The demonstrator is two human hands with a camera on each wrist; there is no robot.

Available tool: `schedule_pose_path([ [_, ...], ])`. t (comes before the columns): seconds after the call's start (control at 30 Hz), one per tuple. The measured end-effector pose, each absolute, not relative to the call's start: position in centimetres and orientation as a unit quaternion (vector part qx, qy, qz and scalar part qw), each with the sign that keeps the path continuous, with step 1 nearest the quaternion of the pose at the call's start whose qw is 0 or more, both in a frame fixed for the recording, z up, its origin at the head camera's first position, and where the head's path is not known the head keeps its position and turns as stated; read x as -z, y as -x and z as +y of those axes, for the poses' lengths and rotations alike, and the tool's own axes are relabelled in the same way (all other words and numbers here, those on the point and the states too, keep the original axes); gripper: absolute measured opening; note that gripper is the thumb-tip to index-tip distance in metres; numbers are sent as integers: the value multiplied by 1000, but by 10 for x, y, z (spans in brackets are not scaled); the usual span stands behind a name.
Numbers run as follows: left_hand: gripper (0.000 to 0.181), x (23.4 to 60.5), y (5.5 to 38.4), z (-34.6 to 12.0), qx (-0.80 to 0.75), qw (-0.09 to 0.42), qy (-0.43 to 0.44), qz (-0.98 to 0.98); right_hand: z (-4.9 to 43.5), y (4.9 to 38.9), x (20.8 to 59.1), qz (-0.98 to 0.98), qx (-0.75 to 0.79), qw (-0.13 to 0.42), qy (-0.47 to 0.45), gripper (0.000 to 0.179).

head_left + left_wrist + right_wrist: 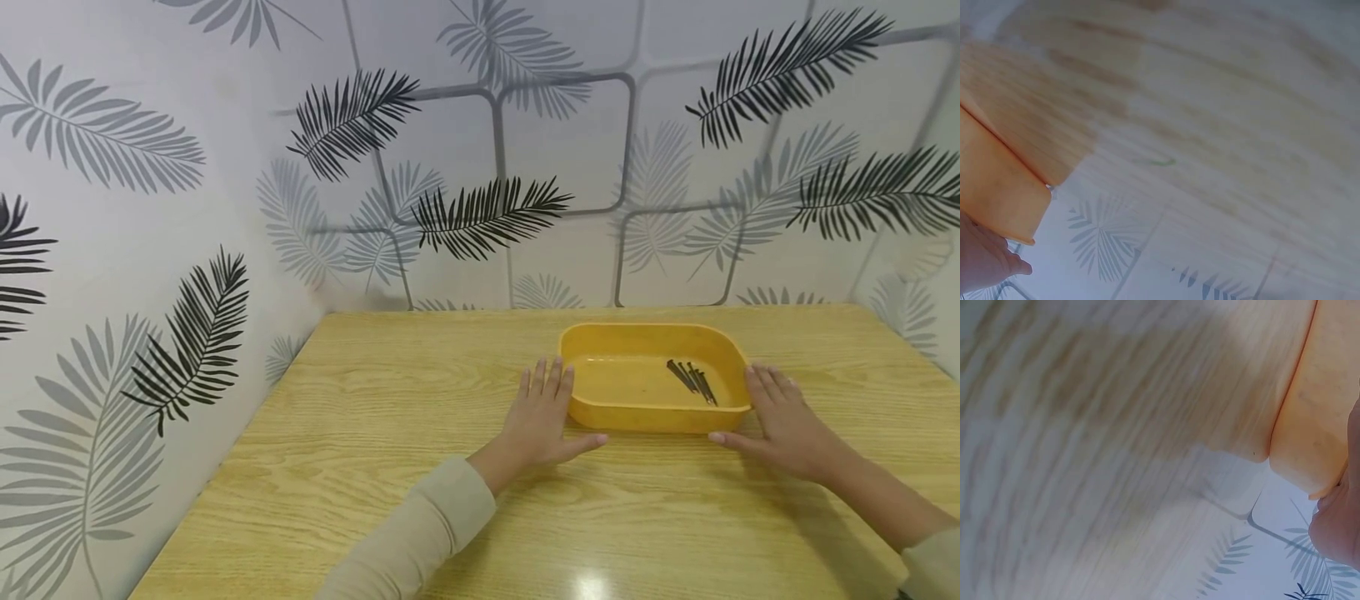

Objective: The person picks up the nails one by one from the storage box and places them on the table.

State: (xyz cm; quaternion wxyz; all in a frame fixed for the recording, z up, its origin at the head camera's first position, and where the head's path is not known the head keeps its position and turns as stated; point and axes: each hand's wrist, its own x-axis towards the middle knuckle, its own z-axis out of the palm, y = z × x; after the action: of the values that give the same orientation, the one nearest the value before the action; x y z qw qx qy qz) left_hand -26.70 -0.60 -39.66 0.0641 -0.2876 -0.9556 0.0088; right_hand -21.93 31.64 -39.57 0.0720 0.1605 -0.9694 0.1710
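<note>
A yellow plastic tray (pixel 652 419) with rounded corners stands on the table, right of centre in the head view. Several dark screws (pixel 692 382) lie together inside it, toward its right end. My left hand (pixel 536 421) is at the tray's left end, fingers straight and pointing away, thumb stretched along the front. Mirroring it, my right hand (pixel 783 425) has straight fingers against the right end, with its thumb out toward the front wall. Both wrist views show the tray's side wall (pixel 1004 181) with a hand right at its rim.
The wooden table (pixel 390 400) reaches back to a wall (pixel 555 250) papered with leaf patterns. Another papered wall (pixel 97 250) runs along the table's left side. A bright light reflection shows on the table near the front.
</note>
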Motion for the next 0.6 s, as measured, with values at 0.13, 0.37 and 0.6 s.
schedule_pose_path([
  [0.13,98,397,267,-8,-10,63,288,-956,314,219,396,-970,-164,79,-162,102],
  [0.37,98,397,265,-11,-10,65,290,-955,311,217,396,-971,-160,77,-161,103],
  [0.6,98,398,263,-15,-11,69,293,-953,308,214,396,-971,-157,81,-162,102],
])
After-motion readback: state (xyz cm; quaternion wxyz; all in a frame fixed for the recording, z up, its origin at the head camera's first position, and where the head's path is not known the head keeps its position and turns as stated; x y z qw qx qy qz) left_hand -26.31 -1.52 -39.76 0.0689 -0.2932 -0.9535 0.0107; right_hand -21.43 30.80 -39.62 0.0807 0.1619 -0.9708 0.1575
